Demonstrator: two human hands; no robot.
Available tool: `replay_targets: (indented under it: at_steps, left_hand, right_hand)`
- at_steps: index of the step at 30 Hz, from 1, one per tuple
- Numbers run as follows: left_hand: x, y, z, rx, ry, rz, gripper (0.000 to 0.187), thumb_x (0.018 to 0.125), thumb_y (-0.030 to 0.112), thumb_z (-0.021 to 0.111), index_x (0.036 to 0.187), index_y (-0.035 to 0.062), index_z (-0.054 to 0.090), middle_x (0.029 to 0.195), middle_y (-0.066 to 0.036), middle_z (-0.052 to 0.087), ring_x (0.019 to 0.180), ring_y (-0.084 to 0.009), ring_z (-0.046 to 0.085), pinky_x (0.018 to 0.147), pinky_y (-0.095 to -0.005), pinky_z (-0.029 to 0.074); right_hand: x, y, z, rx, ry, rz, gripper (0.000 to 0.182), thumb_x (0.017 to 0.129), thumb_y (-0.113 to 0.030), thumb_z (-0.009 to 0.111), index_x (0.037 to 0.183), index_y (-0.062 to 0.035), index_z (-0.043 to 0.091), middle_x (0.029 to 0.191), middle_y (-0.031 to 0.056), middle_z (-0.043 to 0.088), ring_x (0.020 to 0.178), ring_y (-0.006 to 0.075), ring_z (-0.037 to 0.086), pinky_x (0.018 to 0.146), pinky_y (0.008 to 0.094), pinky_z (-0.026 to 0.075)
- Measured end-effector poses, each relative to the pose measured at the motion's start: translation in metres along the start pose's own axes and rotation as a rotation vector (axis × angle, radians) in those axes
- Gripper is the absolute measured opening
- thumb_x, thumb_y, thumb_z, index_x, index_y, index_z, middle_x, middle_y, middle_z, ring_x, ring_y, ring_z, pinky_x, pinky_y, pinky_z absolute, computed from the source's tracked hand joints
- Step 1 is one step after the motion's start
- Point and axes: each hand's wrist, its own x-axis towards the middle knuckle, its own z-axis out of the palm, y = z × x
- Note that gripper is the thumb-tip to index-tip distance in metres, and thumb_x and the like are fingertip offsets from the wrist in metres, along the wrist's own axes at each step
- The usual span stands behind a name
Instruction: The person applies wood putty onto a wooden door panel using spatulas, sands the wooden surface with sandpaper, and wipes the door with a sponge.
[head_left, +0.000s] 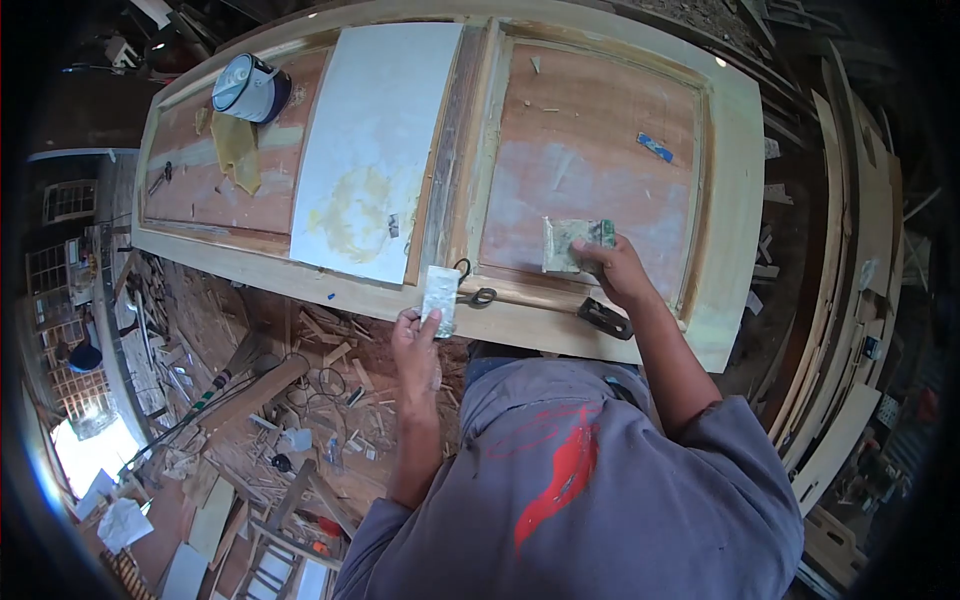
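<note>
Scraper (565, 246) between right hand's fingers (590, 252), above panel (590, 130)

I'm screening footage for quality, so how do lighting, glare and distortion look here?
Head view: wide-angle distortion bows the wooden frame, and the corners fall to black. The bright patch at lower left is blown out, while the white sheet keeps its stain readable. Both far sides are dim. The left hand and right hand look reasonably clear.

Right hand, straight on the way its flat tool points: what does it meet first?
Likely the wooden divider bordering the brown panel; depth is unclear, so the right hand and its flat tool may pass above it.
</note>
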Motion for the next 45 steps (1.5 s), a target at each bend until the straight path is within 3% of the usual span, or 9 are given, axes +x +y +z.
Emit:
replay_targets:
  at_steps: [10, 18, 19, 25, 31, 34, 37, 40, 45]
  left_hand:
    - [-0.008, 0.036, 0.03, -0.111, -0.194, -0.156, 0.016, 0.094, 0.005, 0.068, 0.105, 0.0043, 0.057, 0.093, -0.006, 0.068, 0.073, -0.0109, 0.065, 0.061, -0.0258, 0.057]
    - [0.005, 0.067, 0.039, -0.102, -0.164, -0.085, 0.016, 0.092, 0.003, 0.065, 0.102, 0.0044, 0.054, 0.086, -0.008, 0.067, 0.065, -0.0121, 0.063, 0.055, -0.0269, 0.055]
    - [0.008, 0.067, 0.037, -0.102, -0.17, -0.066, 0.016, 0.092, 0.003, 0.065, 0.102, 0.0045, 0.053, 0.086, -0.009, 0.066, 0.064, -0.0123, 0.063, 0.055, -0.0269, 0.054]
    - [0.019, 0.083, 0.024, -0.125, -0.264, -0.032, 0.022, 0.09, 0.003, 0.067, 0.1, 0.0049, 0.048, 0.083, -0.008, 0.063, 0.063, -0.0118, 0.061, 0.054, -0.0266, 0.053]
    - [0.035, 0.089, -0.002, -0.138, -0.33, -0.05, 0.023, 0.09, 0.004, 0.068, 0.101, 0.0054, 0.047, 0.084, -0.008, 0.063, 0.063, -0.0117, 0.061, 0.054, -0.0267, 0.053]
    - [0.037, 0.097, -0.017, -0.196, -0.351, -0.014, 0.024, 0.09, 0.005, 0.068, 0.102, 0.0061, 0.048, 0.087, -0.008, 0.063, 0.066, -0.0116, 0.061, 0.054, -0.027, 0.053]
    - [0.037, 0.105, -0.032, -0.088, -0.309, 0.19, 0.023, 0.091, 0.004, 0.068, 0.104, 0.0066, 0.048, 0.091, -0.007, 0.063, 0.069, -0.0106, 0.06, 0.059, -0.0264, 0.053]
    - [0.027, 0.105, -0.048, 0.205, -0.227, 0.477, 0.023, 0.094, 0.01, 0.07, 0.103, 0.0038, 0.049, 0.094, -0.01, 0.068, 0.08, -0.0106, 0.063, 0.07, -0.0295, 0.056]
    - [0.009, 0.113, -0.059, 0.495, -0.305, 1.024, 0.025, 0.09, 0.004, 0.07, 0.106, 0.0031, 0.051, 0.114, -0.022, 0.073, 0.089, -0.0248, 0.069, 0.078, -0.0373, 0.058]
  right_hand:
    - [-0.032, -0.013, 0.082, -0.346, -0.183, -0.233, 0.035, 0.1, -0.017, 0.07, 0.127, 0.0044, 0.068, 0.114, 0.0039, 0.073, 0.105, 0.0099, 0.062, 0.096, 0.0285, 0.05]
    - [-0.039, 0.013, 0.113, -0.426, -0.218, -0.421, 0.041, 0.096, 0.007, 0.063, 0.135, -0.0029, 0.067, 0.122, 0.0055, 0.073, 0.111, 0.0095, 0.061, 0.098, 0.025, 0.048]
    - [-0.039, 0.013, 0.117, -0.478, -0.23, -0.449, 0.034, 0.098, 0.003, 0.064, 0.132, 0.0003, 0.067, 0.121, 0.0094, 0.074, 0.112, 0.0132, 0.064, 0.101, 0.0295, 0.049]
    - [-0.039, 0.018, 0.138, -0.75, -0.207, -0.626, 0.046, 0.091, 0.011, 0.064, 0.131, -0.0112, 0.07, 0.123, 0.0159, 0.073, 0.111, 0.0271, 0.071, 0.097, 0.0331, 0.053]
    - [-0.041, 0.029, 0.152, -0.991, -0.155, -0.657, 0.04, 0.09, 0.009, 0.065, 0.127, -0.0076, 0.071, 0.119, 0.015, 0.074, 0.107, 0.0298, 0.072, 0.094, 0.0357, 0.055]
    - [-0.043, 0.032, 0.155, -1.184, -0.169, -0.737, 0.057, 0.081, 0.011, 0.065, 0.132, -0.0138, 0.068, 0.119, 0.0164, 0.073, 0.105, 0.0309, 0.071, 0.093, 0.0362, 0.055]
    - [-0.05, 0.048, 0.162, -1.025, -0.044, -0.576, 0.035, 0.092, 0.004, 0.066, 0.125, -0.0043, 0.07, 0.114, 0.0136, 0.076, 0.103, 0.0239, 0.072, 0.091, 0.0341, 0.055]
    - [-0.065, 0.039, 0.192, -0.232, 0.089, -0.142, 0.024, 0.095, -0.002, 0.065, 0.119, 0.0001, 0.07, 0.11, 0.0107, 0.075, 0.101, 0.0193, 0.072, 0.09, 0.0321, 0.055]
    - [-0.083, 0.045, 0.234, 0.26, 0.025, -0.086, 0.024, 0.096, -0.004, 0.064, 0.118, 0.0069, 0.065, 0.112, 0.0114, 0.072, 0.1, 0.0197, 0.071, 0.092, 0.0352, 0.057]
